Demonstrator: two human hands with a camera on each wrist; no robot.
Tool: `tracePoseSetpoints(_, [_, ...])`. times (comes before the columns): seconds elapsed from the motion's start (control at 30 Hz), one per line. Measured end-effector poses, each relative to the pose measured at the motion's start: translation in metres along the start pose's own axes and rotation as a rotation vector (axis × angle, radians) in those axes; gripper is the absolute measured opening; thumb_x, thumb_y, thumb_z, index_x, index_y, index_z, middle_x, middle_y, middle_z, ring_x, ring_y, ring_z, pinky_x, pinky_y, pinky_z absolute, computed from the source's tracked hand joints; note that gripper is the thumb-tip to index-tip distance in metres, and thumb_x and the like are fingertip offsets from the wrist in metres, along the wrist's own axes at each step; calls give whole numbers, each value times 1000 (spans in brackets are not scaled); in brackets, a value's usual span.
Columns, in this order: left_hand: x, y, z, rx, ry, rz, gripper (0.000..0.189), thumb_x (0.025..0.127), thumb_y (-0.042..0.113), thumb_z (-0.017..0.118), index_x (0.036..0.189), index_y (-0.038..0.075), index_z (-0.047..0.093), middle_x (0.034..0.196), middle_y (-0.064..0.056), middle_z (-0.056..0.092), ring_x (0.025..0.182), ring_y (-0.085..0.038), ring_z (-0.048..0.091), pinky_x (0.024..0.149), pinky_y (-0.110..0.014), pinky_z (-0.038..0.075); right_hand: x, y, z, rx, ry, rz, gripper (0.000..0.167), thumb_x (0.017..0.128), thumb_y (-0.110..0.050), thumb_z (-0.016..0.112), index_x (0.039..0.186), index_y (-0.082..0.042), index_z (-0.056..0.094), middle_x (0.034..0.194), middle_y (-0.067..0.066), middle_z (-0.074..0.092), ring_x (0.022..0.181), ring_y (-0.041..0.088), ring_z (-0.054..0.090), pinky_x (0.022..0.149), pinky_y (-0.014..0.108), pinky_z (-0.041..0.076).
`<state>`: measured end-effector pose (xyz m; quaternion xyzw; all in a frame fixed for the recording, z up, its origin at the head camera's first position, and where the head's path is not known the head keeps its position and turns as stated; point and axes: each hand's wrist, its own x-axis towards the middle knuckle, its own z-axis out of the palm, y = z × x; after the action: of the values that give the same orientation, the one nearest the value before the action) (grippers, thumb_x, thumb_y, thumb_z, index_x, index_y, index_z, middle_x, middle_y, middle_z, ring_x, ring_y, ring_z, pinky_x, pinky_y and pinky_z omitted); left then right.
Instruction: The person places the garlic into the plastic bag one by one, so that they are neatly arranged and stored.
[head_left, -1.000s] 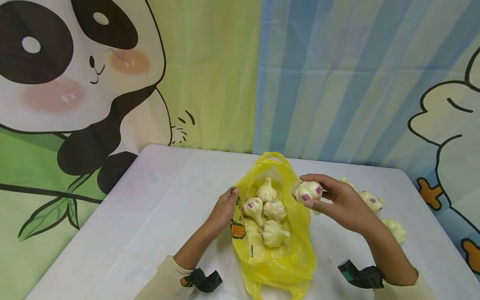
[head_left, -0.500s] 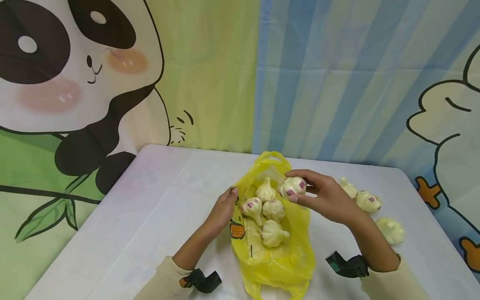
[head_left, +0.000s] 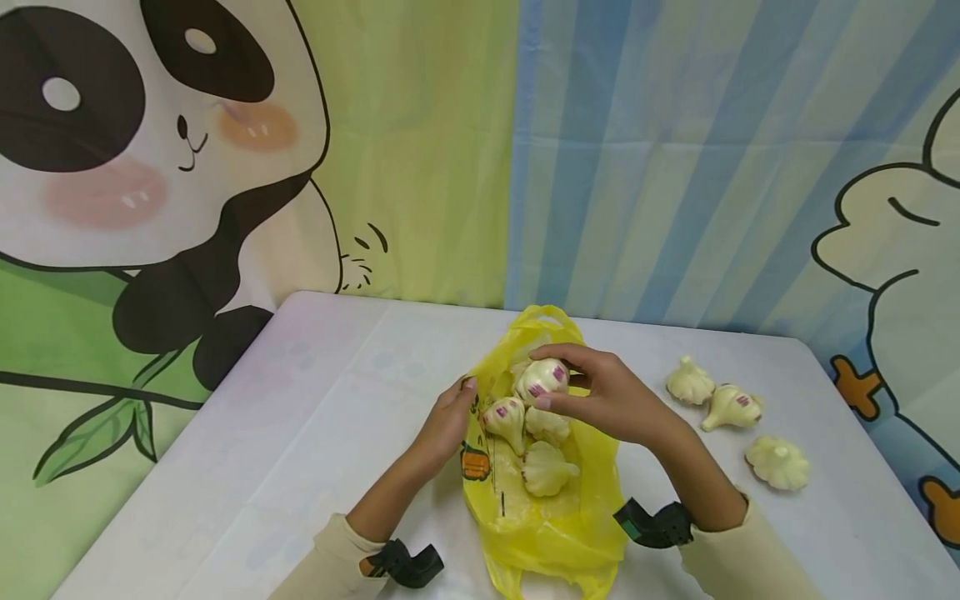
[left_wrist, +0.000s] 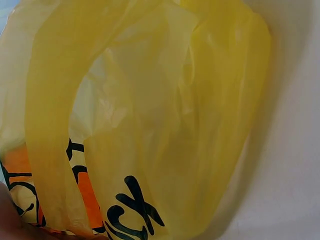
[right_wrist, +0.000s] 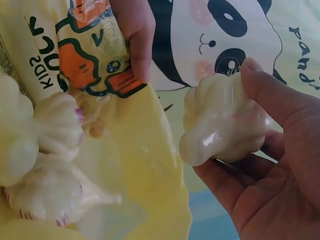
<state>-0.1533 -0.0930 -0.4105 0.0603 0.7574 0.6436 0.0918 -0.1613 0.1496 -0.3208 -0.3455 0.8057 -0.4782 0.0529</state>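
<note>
A yellow plastic bag (head_left: 555,533) lies spread on the table with its mouth facing up. My left hand (head_left: 444,423) grips the bag's left edge, thumb on the inside; in the left wrist view the bag's yellow film (left_wrist: 165,130) covers most of the picture. Over the bag, my right hand (head_left: 611,396) holds a garlic bulb (head_left: 542,380) with purple marks, thumb on one side and fingers on the other. Several garlic bulbs (head_left: 549,468) sit inside the bag; the held one partly hides those at the back. The right wrist view shows the gripped garlic bulb (right_wrist: 225,120) up close.
To the right, three loose garlic bulbs (head_left: 778,462) lie on the white table (head_left: 300,467). Behind the table's back edge hangs a printed curtain (head_left: 420,150) with a panda. A black wrist camera (head_left: 408,564) is strapped to each forearm.
My right hand has carried the garlic bulb leftward, from beside the bag's right edge to above the bulbs inside. The left hand has kept its grip on the bag.
</note>
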Motion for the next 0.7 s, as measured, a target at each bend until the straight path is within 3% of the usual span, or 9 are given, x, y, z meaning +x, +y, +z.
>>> tracePoseSetpoints(0.4, [-1,1,0,-15,-6,23,63,107,41,28,154,1,19,158,-15,21,145,-31,14,115,-50,11,17,23,19,68,-102,67,45,91,-15,71,131,0,56,123,10,59,104,20,62,89,36,52])
tracePoseSetpoints(0.7, [0,-1,-1,-26,-9,35,62,107,41,28,154,1,21,157,-14,23,144,-30,15,115,-49,13,15,36,34,86,-160,122,41,89,-13,70,128,-5,59,120,9,59,102,21,62,86,33,53])
